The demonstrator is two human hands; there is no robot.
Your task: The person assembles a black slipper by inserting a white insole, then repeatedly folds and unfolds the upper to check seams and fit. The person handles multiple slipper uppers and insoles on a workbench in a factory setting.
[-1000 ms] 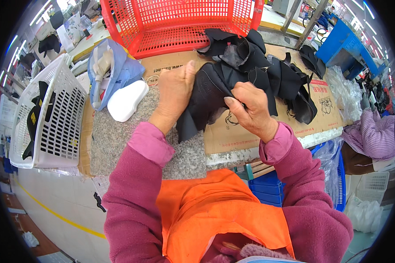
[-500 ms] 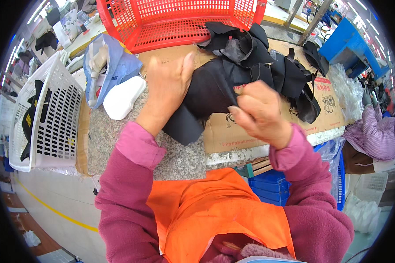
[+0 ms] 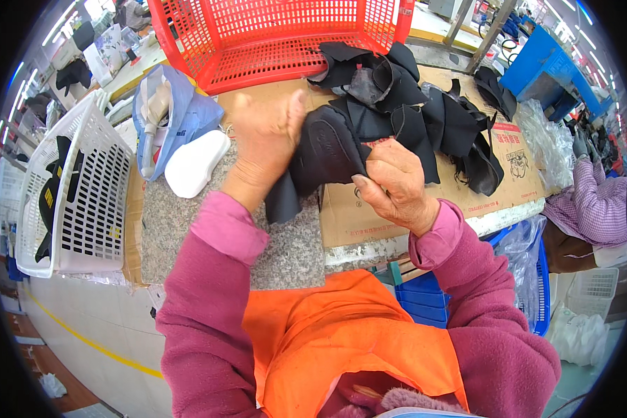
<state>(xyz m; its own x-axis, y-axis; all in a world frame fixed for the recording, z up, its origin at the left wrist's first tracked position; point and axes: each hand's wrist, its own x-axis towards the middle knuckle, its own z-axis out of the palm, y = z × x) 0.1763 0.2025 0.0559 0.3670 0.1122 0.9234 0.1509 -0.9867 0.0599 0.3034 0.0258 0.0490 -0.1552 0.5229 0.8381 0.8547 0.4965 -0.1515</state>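
A black fabric shoe upper (image 3: 325,148), its rounded, stitched end raised, is stretched between my two hands above the table. My left hand (image 3: 263,143) is closed at its left side with the thumb up; the fingers curl out of sight and are slightly blurred. On the other side, my right hand (image 3: 396,182) grips the upper's edge between thumb and bent fingers. A dark flap of the fabric hangs below, over a speckled grey slab (image 3: 223,230). Beyond my right hand lies a loose heap of similar black pieces (image 3: 414,104).
A red plastic crate (image 3: 279,61) stands at the back. Left are a white basket (image 3: 90,209) with black pieces, a blue bag (image 3: 188,111) and a smooth white object (image 3: 196,164). Cardboard (image 3: 369,219) covers the tabletop. Another person's checked sleeve (image 3: 592,202) is at far right.
The shoe upper has turned, so its rounded, stitched end now faces up. My right hand has shifted slightly left and down with the edge. The whole view has shifted slightly.
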